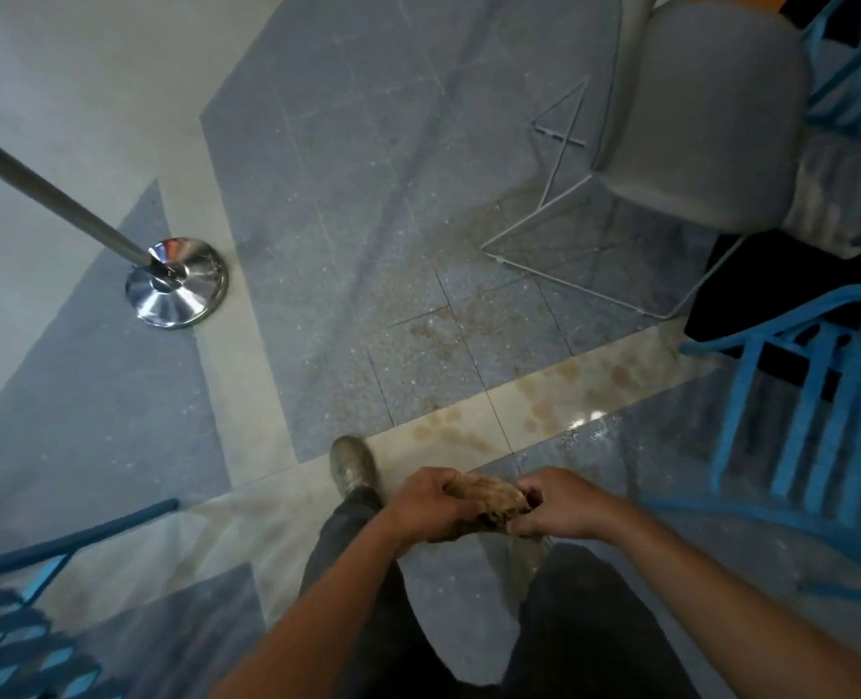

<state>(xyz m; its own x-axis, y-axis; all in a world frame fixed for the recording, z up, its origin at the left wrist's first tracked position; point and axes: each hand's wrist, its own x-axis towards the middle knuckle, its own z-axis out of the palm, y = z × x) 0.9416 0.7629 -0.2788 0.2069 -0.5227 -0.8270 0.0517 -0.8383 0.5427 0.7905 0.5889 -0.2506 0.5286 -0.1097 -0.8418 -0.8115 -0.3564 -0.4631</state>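
Above the stained floor point(408, 234), left hand point(426, 504) and right hand point(562, 504) hold a soft, probably damp rag point(489, 499), each grip curled round one end.

You stand on a floor point(348, 204) of grey speckled tiles crossed by cream bands. Brown stains point(544, 396) blotch the cream band just ahead of you and spread onto the grey tiles beyond, toward the grey chair point(695, 118), whose white wire legs rest on the tiles at upper right. A metal post's round shiny base point(176, 282) sits at the left. A blue chair point(796, 396) stands at your right, a second blue chair point(25, 623) at lower left. Your shoe point(353, 464) is planted on the cream band.
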